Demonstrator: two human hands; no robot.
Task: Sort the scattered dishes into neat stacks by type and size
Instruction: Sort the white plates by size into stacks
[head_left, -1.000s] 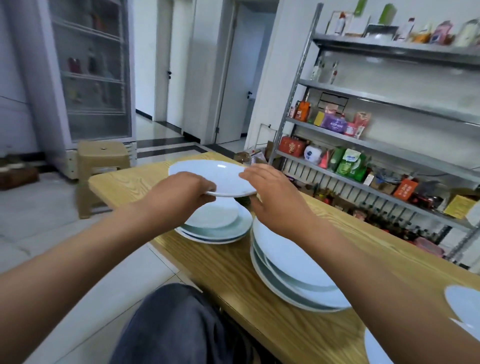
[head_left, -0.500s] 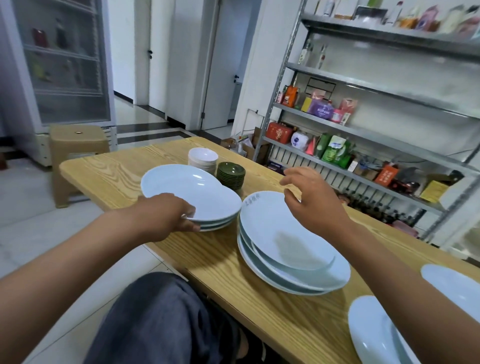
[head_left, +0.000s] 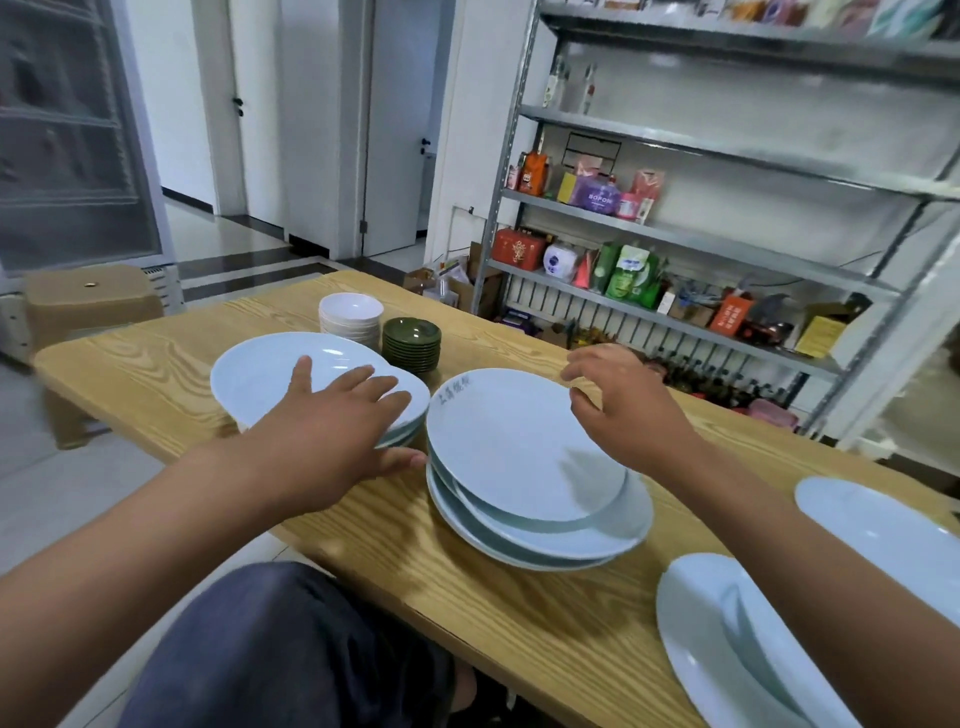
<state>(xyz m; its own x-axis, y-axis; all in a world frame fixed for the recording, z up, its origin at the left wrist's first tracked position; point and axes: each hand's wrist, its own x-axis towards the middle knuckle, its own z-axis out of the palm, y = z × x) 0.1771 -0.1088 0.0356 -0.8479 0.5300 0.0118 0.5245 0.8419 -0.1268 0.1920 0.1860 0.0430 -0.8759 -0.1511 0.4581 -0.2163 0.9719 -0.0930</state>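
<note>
1. Pale plate now set down atop left stack, near table edge; carried a second ago.
2. Left hand released, fingers spread flat above it.
3. Right hand loosely curled, empty, hovering over untidy middle stack, likely next.

The left hand covers the near rim of the left plate stack — how many plates lie under the top one cannot be counted. Grey lettering on the top plate of the middle stack is too blurred to read. At lower right, the plates are cut by the frame's edge and partly hidden behind the right forearm. Labels on the shelf packages are mostly illegible.
</note>
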